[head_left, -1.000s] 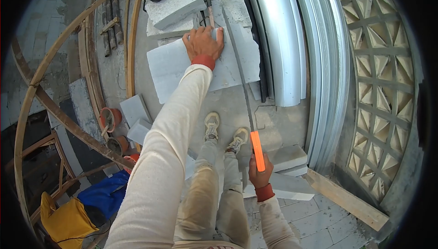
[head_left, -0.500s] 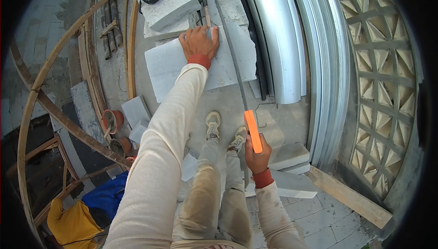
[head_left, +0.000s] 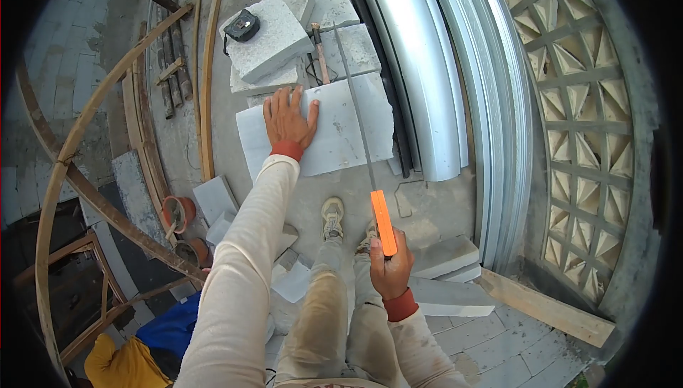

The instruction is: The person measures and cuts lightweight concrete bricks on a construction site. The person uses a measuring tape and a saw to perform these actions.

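Observation:
My right hand is wrapped round the orange handle of a hand saw. The saw's long, thin blade runs away from me across the right part of a pale lightweight block. My left hand lies flat on the block's left part with its fingers spread. Just beyond the block, a hammer with a wooden handle rests among other blocks. A black tape measure sits on a block at the back left.
Curved metal sheets stand close on the right, beside a patterned block wall. Orange buckets, wooden poles and a plank lie around. At lower left is another person in a yellow top.
My left hand has shifted left on the block, its fingers more spread. The saw has come nearer to me in my right hand. The whole view has tilted slightly.

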`<state>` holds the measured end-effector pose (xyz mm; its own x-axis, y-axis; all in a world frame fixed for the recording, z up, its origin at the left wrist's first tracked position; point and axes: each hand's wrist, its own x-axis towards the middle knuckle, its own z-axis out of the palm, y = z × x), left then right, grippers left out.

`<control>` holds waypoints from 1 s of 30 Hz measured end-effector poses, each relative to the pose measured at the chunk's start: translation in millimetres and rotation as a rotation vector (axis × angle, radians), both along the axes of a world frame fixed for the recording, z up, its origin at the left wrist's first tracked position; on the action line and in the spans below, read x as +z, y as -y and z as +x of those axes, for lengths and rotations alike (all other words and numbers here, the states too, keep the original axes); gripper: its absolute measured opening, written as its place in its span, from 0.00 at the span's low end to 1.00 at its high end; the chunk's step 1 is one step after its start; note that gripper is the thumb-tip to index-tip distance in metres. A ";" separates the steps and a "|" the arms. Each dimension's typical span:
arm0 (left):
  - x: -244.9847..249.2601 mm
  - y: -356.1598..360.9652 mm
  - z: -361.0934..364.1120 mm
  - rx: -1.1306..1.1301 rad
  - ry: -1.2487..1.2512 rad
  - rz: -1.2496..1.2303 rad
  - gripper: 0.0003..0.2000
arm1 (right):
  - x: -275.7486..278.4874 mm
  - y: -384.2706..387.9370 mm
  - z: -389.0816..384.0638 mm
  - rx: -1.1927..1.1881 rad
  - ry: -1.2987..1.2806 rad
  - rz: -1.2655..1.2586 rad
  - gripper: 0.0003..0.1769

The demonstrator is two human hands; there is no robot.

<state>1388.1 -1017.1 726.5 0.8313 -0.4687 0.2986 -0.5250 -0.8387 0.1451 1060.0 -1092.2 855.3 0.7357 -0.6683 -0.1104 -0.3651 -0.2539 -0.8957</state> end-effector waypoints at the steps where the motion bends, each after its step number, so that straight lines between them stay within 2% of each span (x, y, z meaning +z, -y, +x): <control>1: 5.6 4.2 -0.5 0.019 -0.042 0.003 0.25 | 8.0 0.0 -2.4 0.013 -0.046 0.003 0.12; 4: 13.5 7.5 3.9 0.056 -0.101 0.002 0.26 | 40.4 -1.4 -34.4 0.050 -0.226 0.103 0.12; 8: 19.2 5.0 2.0 0.071 -0.177 -0.013 0.26 | 87.3 -14.0 -102.0 0.200 -0.331 -0.097 0.08; 11: 20.0 3.5 4.5 0.051 -0.176 -0.026 0.26 | 96.0 3.9 -52.7 0.114 -0.299 -0.028 0.07; 15: 21.2 4.3 5.5 0.052 -0.197 -0.031 0.26 | 40.5 47.5 90.4 0.115 -0.248 0.005 0.11; 18: 27.6 4.2 7.0 0.056 -0.232 -0.031 0.26 | 50.3 45.6 110.6 0.073 -0.271 0.017 0.13; 23: 26.5 5.8 11.7 0.057 -0.241 0.004 0.27 | 134.2 -3.2 -3.7 0.123 -0.442 -0.001 0.09; 25: 29.8 5.1 13.0 0.050 -0.275 -0.015 0.26 | 156.3 -3.2 1.4 0.137 -0.491 -0.007 0.09; 27: 30.4 8.7 20.1 0.052 -0.301 -0.018 0.26 | 158.4 3.9 24.0 0.121 -0.486 0.009 0.08; 30: 33.3 8.0 19.0 0.059 -0.346 0.011 0.27 | 90.7 34.5 110.0 0.102 -0.404 0.008 0.11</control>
